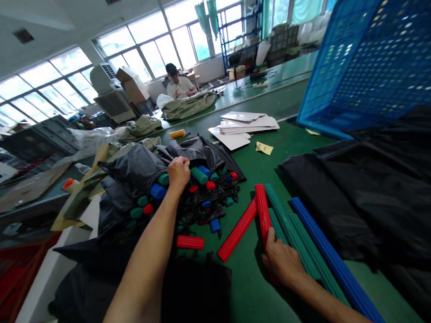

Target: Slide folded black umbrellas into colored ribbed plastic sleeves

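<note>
My left hand (179,173) is closed on the edge of a dark grey bag (138,164) in a pile at the centre left. Short blue, green and red ribbed pieces poke out below it. My right hand (281,260) is wrapped round a red ribbed tube (263,207), raised slightly at its far end. Another red tube (238,229) lies slanted to its left, and a short red piece (190,242) rests nearer the pile. Green tubes (306,248) and a long blue tube (333,256) lie to the right of my right hand.
A blue perforated crate (378,61) stands tilted at the right, behind black sheets (351,196). White cards (248,125) and a yellow slip (264,148) lie on the green table (238,172). A person (180,85) sits across the table.
</note>
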Motion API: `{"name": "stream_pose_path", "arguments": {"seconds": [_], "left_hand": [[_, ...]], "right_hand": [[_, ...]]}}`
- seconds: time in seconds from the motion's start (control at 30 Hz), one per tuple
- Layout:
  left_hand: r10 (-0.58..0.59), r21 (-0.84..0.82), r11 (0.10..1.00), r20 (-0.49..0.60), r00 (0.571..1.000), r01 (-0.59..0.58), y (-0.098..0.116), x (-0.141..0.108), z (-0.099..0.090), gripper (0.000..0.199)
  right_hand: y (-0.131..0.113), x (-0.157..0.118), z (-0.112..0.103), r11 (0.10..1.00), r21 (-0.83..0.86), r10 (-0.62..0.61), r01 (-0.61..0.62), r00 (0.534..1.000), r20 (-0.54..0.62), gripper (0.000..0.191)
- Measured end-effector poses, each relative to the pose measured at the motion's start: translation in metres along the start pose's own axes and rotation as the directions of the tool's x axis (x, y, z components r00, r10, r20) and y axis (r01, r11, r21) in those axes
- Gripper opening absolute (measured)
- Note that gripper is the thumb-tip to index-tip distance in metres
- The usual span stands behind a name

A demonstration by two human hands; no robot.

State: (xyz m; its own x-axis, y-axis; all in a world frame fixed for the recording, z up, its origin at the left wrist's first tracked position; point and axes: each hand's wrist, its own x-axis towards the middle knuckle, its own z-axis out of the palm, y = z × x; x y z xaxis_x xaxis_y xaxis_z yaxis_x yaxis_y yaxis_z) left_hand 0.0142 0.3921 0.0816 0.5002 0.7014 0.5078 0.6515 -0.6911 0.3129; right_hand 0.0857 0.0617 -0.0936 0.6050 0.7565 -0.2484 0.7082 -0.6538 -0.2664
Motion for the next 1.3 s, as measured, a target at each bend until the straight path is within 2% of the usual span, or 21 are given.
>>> {"name": "stream_pose_path", "arguments": {"seconds": [0.07,0.13,0.2,0.27,0.33,0.47,0.6,0.83,0.93,1.03,1.13,1.3], "left_hand": [[0.004,0.005,1.000,0.014,1.000,-0.004,-0.001,0.001,-0.001,0.015],[0.004,-0.001,1.000,0.022,1.000,-0.003,-0.002,0.001,-0.003,0.016],[0.005,-0.012,1.000,0.020,1.000,-0.005,-0.002,0.000,-0.004,0.016],[0.006,-0.022,1.000,0.016,1.000,-0.005,-0.002,0.000,-0.004,0.017],[0.002,-0.023,1.000,0.022,1.000,-0.001,-0.001,0.000,-0.005,0.016],[-0.008,-0.023,1.000,0.036,0.999,0.008,0.000,0.001,-0.004,0.015],[0.000,-0.023,1.000,0.049,0.999,0.001,-0.001,0.001,-0.004,0.014],[0.054,-0.064,0.997,0.039,0.998,-0.051,-0.001,-0.003,-0.004,0.014],[0.067,-0.092,0.994,0.049,0.997,-0.063,-0.001,-0.004,-0.004,0.014],[0.074,-0.104,0.992,0.048,0.996,-0.069,-0.002,-0.004,-0.005,0.014],[0.086,-0.105,0.991,0.047,0.995,-0.081,-0.002,-0.004,-0.007,0.014],[0.054,-0.066,0.996,0.021,0.998,-0.053,-0.004,-0.002,-0.004,0.013]], "right_hand": [[0.000,0.002,-0.002,0.988,0.140,0.057,-0.058,0.998,0.011,0.060],[0.006,0.000,-0.008,0.933,0.349,0.085,-0.086,0.996,0.018,0.062],[0.014,-0.005,-0.022,0.803,0.593,0.059,-0.059,0.998,0.019,0.065],[0.017,-0.012,-0.042,0.640,0.768,-0.007,-0.001,1.000,0.008,0.069],[0.012,-0.017,-0.067,0.530,0.845,-0.110,0.069,0.994,-0.012,0.073],[-0.016,-0.010,-0.105,0.454,0.856,-0.327,0.248,0.940,-0.098,0.067],[-0.036,0.017,-0.123,0.427,0.833,-0.444,0.351,0.884,-0.146,0.064],[-0.044,0.079,-0.156,0.427,0.797,-0.577,0.427,0.808,-0.123,0.056],[-0.063,0.104,-0.168,0.410,0.792,-0.627,0.453,0.770,-0.116,0.054],[-0.095,0.128,-0.172,0.389,0.771,-0.675,0.504,0.725,-0.134,0.049],[-0.132,0.157,-0.172,0.442,0.690,-0.648,0.574,0.736,-0.197,0.039],[-0.180,0.208,-0.175,0.588,0.556,-0.515,0.588,0.802,-0.303,0.024]]}}
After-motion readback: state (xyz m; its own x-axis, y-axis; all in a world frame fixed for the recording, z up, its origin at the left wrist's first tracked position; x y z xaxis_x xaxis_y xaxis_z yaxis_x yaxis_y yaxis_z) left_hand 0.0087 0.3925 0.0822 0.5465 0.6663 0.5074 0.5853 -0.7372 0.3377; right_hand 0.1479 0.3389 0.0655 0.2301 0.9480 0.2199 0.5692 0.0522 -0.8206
